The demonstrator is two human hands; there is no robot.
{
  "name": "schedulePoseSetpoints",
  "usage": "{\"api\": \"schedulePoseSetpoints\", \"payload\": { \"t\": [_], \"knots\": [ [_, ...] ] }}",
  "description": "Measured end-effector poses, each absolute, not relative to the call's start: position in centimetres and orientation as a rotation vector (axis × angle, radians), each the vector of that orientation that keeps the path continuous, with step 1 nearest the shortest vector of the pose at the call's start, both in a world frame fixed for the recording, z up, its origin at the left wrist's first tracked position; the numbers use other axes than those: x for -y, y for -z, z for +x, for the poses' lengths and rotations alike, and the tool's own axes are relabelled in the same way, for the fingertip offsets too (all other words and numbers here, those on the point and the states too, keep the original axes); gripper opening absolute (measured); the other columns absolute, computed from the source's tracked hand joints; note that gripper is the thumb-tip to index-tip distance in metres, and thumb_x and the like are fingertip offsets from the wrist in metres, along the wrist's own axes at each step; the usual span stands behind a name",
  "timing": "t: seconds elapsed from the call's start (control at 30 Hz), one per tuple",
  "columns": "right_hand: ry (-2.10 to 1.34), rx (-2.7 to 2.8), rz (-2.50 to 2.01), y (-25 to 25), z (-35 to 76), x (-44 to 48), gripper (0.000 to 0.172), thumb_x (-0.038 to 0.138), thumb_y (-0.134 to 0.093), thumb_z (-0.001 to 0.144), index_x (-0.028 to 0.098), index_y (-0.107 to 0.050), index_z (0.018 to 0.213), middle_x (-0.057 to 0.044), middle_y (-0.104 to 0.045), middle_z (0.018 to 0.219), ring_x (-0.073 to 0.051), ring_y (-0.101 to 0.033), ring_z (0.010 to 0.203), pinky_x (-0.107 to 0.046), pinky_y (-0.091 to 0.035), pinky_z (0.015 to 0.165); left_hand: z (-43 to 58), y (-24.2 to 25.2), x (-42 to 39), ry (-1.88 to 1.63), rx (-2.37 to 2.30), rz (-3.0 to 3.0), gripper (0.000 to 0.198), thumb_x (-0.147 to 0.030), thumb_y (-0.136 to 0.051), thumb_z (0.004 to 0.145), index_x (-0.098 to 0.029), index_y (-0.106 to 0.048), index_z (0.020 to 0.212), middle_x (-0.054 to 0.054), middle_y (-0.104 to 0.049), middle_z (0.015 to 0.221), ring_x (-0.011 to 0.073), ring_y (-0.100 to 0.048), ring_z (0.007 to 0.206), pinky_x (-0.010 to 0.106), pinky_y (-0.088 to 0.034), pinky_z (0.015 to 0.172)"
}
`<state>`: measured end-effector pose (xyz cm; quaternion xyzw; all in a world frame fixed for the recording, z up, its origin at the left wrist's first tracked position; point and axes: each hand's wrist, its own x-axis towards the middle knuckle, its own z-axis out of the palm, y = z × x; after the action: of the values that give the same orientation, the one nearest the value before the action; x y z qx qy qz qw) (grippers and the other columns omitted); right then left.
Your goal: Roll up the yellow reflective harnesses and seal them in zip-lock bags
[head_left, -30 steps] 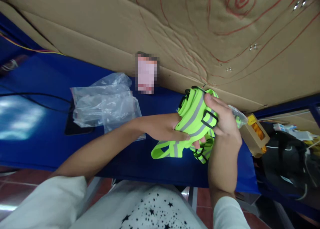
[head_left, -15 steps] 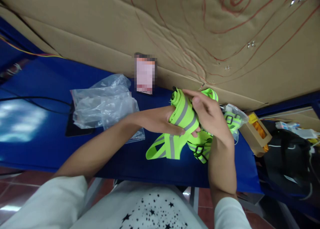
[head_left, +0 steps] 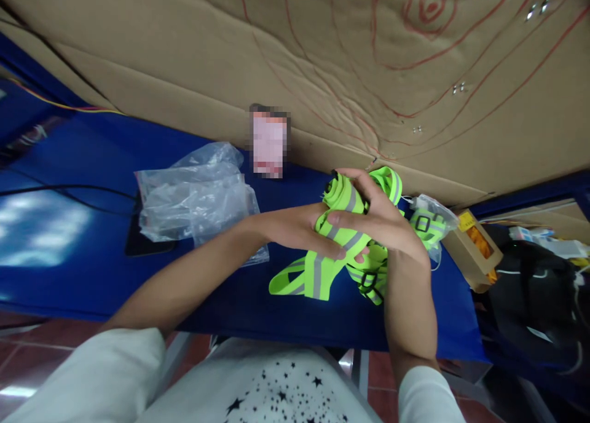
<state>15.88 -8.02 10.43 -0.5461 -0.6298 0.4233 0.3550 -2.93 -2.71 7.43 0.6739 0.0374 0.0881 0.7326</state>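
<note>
A rolled neon-green reflective strap point(head_left: 346, 197) with grey stripes sits between my two hands above the table. My left hand point(head_left: 308, 231) is closed round the lower part of the roll, with its thumb across the band. From the other side, my right hand point(head_left: 375, 217) wraps the roll, its thumb lying over the front. A loose end of the strap hangs down in a loop toward the table's front edge. More green strapping with a black buckle point(head_left: 369, 280) lies below my right hand, and another green loop point(head_left: 391, 183) shows behind it.
Clear plastic bags point(head_left: 193, 201) lie on the blue table point(head_left: 69, 263) at the left, over a dark flat object point(head_left: 150, 246). A phone-like item point(head_left: 268, 143) leans on the cardboard wall point(head_left: 184, 60). Right stand a bagged green strap point(head_left: 428, 224) and a cardboard box point(head_left: 474, 251).
My right hand's thumb has come down across the front of the roll, and its fingers now wrap behind it. My left hand keeps its grip.
</note>
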Motion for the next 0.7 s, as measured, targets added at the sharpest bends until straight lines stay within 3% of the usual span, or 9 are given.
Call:
{"api": "schedulePoseSetpoints", "payload": {
  "t": [0.13,0.2,0.4,0.53,0.6,0.7],
  "knots": [
    [-0.652,1.562,-1.531,-10.5,16.4,8.1,0.077,0.044,-0.092,0.065,0.028,-0.055,0.130,-0.003,-0.064,0.121,-0.024,-0.063,0.108,-0.040,-0.055,0.096,-2.2,-6.9,2.9,-0.252,-0.404,1.436,0.042,-0.052,-0.081,0.080,-0.015,-0.078,0.099,0.009,-0.079,0.098,0.0211,-0.073,0.086,0.030,-0.055,0.076],
    [-0.583,1.574,-1.557,-10.5,16.8,8.0,0.076,0.045,-0.091,0.065,0.028,-0.055,0.129,-0.004,-0.063,0.127,-0.025,-0.061,0.115,-0.041,-0.051,0.102,-1.8,-6.5,3.1,-0.251,-0.417,1.398,0.041,-0.052,-0.079,0.082,-0.016,-0.078,0.100,0.008,-0.078,0.098,0.0202,-0.072,0.086,0.031,-0.055,0.078],
    [-0.833,1.807,-1.477,-11.3,17.7,8.3,0.079,0.053,-0.087,0.072,0.028,-0.054,0.140,-0.004,-0.066,0.131,-0.027,-0.061,0.123,-0.041,-0.050,0.107,-1.5,-5.6,3.4,-0.470,-0.307,1.609,0.026,-0.039,-0.076,0.086,-0.014,-0.071,0.088,0.004,-0.073,0.086,0.0196,-0.068,0.083,0.031,-0.054,0.078],
    [-1.137,1.778,-1.348,-11.3,18.1,8.4,0.059,0.068,-0.048,0.098,0.031,-0.060,0.142,-0.002,-0.063,0.142,-0.024,-0.053,0.139,-0.041,-0.043,0.118,-2.5,-6.6,3.5,-0.448,-0.178,1.774,0.021,-0.032,-0.065,0.095,-0.014,-0.070,0.104,0.008,-0.075,0.107,0.0210,-0.069,0.099,0.031,-0.054,0.089],
    [-1.169,1.623,-1.383,-10.9,18.4,8.3,0.054,0.067,-0.044,0.099,0.034,-0.065,0.136,0.000,-0.068,0.135,-0.021,-0.061,0.130,-0.038,-0.049,0.113,-2.9,-6.8,3.5,-0.423,-0.198,1.831,0.022,-0.035,-0.062,0.097,-0.015,-0.070,0.101,0.008,-0.076,0.101,0.0208,-0.070,0.094,0.031,-0.054,0.088],
    [-1.193,1.485,-1.462,-10.2,18.7,8.1,0.045,0.059,-0.076,0.083,0.030,-0.074,0.118,0.001,-0.076,0.112,-0.018,-0.072,0.101,-0.029,-0.060,0.087,-3.1,-6.6,3.4,-0.376,-0.205,1.894,0.025,-0.039,-0.063,0.095,-0.016,-0.071,0.097,0.008,-0.076,0.097,0.0223,-0.070,0.092,0.032,-0.055,0.087]
  ]
}}
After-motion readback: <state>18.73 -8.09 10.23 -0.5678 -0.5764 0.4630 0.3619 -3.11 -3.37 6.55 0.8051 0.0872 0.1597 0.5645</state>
